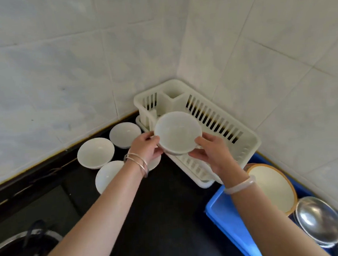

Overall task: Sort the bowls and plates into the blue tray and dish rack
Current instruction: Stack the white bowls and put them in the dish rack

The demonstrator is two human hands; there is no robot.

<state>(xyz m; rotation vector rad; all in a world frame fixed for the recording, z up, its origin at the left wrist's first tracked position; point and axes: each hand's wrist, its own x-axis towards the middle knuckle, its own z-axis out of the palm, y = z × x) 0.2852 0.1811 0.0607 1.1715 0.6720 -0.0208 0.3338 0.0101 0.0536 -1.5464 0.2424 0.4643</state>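
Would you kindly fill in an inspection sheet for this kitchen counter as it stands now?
Surface: dark counter, bare in the middle.
Job's things: white dish rack in the wall corner; blue tray at right holding a wood-rimmed bowl and a metal bowl; three white bowls at left on the counter.
Clutter: nothing seen.
Hands: left hand and right hand together hold a white dish above the rack.
Cables: nothing seen.
Surroundings: pale tiled walls; metal stove ring at lower left.

White tiled walls [57, 55] meet in corner — black countertop [161, 219] below.
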